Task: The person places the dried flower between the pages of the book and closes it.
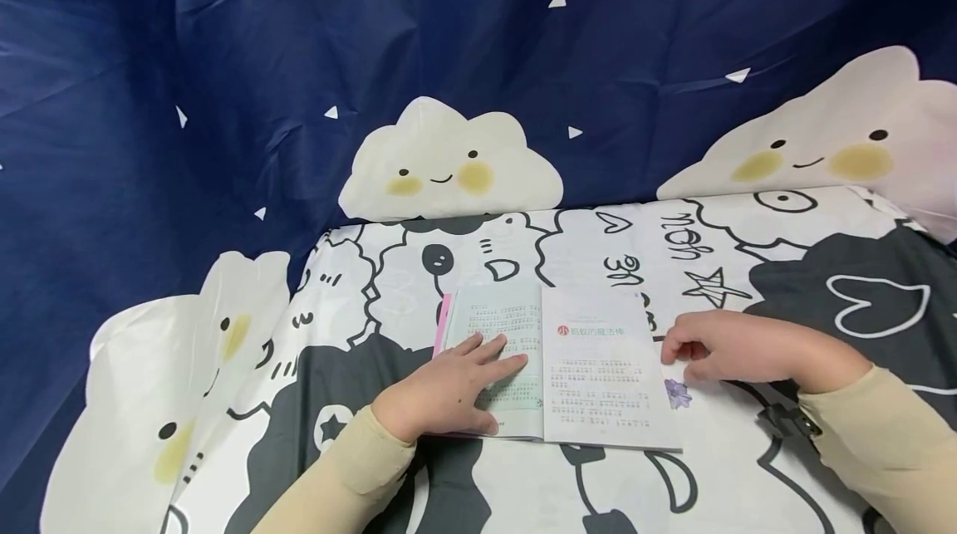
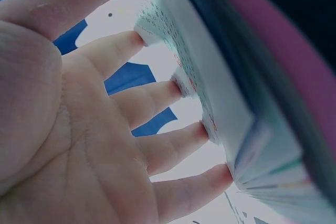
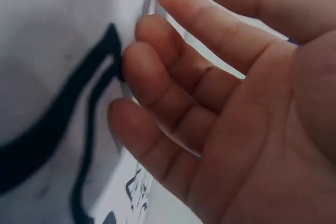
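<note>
An open book (image 1: 598, 384) with printed text lies on a patterned cloth, its left page pale green and its right page white with a red-dotted heading. My left hand (image 1: 456, 389) rests on the left page with fingers spread; in the left wrist view its fingertips (image 2: 176, 88) touch the printed page (image 2: 176, 40). At the book's right edge is my right hand (image 1: 728, 347), its fingers bent with the tips down by the cloth. A purple flower (image 1: 678, 394) shows just below those fingertips, beside the page edge. Whether thumb and index finger pinch something, I cannot tell.
The black-and-white cloth (image 1: 568, 484) with cartoon drawings covers the surface under the book. Behind it hangs a dark blue curtain (image 1: 299, 36) with white triangles and smiling clouds (image 1: 449, 160). A pink cover edge (image 1: 443, 322) shows at the book's left side.
</note>
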Tool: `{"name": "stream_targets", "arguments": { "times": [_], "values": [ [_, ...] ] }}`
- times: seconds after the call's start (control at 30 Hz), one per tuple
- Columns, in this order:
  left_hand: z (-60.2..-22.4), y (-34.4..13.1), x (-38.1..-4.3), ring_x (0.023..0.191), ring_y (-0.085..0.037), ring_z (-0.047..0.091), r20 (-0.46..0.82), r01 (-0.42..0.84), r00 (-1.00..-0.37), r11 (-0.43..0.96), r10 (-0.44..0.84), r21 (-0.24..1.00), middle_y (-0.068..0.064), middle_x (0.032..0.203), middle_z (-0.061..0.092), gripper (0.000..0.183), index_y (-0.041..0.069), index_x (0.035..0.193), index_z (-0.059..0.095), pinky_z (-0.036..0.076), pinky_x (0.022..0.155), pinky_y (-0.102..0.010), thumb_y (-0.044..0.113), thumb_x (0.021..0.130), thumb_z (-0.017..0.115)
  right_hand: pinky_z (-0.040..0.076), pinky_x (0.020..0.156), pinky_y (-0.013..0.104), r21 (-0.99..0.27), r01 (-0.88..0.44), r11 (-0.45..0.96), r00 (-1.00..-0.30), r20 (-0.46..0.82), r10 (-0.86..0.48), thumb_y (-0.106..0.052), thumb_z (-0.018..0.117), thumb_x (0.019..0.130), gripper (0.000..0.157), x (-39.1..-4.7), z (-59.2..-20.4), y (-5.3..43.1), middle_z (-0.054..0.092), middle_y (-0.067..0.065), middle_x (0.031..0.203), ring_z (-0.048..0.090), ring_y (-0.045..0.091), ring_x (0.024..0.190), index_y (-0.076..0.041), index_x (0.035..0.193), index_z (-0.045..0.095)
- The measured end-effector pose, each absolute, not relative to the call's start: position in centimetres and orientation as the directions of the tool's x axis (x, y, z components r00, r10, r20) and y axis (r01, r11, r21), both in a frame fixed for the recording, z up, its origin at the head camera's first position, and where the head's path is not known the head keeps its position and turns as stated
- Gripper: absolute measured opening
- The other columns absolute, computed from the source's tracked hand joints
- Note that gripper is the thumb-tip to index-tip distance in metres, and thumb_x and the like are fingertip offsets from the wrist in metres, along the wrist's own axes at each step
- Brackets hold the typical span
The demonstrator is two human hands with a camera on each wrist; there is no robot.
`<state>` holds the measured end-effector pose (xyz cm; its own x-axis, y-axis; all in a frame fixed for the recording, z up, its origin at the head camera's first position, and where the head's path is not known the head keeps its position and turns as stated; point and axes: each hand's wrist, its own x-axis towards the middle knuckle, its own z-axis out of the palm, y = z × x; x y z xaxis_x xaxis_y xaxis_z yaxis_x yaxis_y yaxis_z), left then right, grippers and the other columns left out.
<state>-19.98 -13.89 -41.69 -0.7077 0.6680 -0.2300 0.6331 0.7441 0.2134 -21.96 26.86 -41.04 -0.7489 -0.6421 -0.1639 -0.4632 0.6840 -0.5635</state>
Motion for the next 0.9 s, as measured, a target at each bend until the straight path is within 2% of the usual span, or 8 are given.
{"name": "stream_targets", "arguments": {
  "times": [0.37,0.57,0.9],
  "values": [
    [-41.7,-13.9,-20.0,0.148,-0.041,0.027,-0.223,0.642,-0.703,0.738,0.675,0.209,-0.006,0.165,0.028,0.091,0.037,0.158,0.035,0.037,0.111,-0.054,0.037,0.082,0.084,0.037,0.061,0.025,-0.581,-0.421,0.696,-0.751,-0.208,-0.627,-0.008,0.075,0.082,0.021,-20.9,-42.0,25.7,0.048,-0.010,0.075,0.046,0.006,0.068,-0.024,0.085,0.062],
    [-41.7,-13.9,-20.0,0.148,-0.039,0.027,-0.223,0.634,-0.710,0.744,0.668,0.211,-0.004,0.165,0.029,0.092,0.039,0.158,0.035,0.037,0.110,-0.055,0.037,0.081,0.084,0.035,0.061,0.025,-0.570,-0.446,0.690,-0.739,-0.199,-0.643,-0.009,0.076,0.080,0.024,-20.7,-42.2,25.4,0.045,-0.009,0.075,0.044,0.006,0.069,-0.024,0.078,0.057],
    [-41.6,-13.8,-19.9,0.148,-0.040,0.028,-0.219,0.636,-0.709,0.742,0.670,0.213,-0.005,0.164,0.029,0.091,0.038,0.158,0.036,0.037,0.111,-0.055,0.037,0.081,0.085,0.037,0.060,0.024,-0.594,-0.481,0.644,-0.715,-0.160,-0.681,-0.005,0.072,0.081,0.027,-20.9,-42.3,25.8,0.046,-0.009,0.076,0.044,0.005,0.068,-0.025,0.076,0.055]
  ]
}}
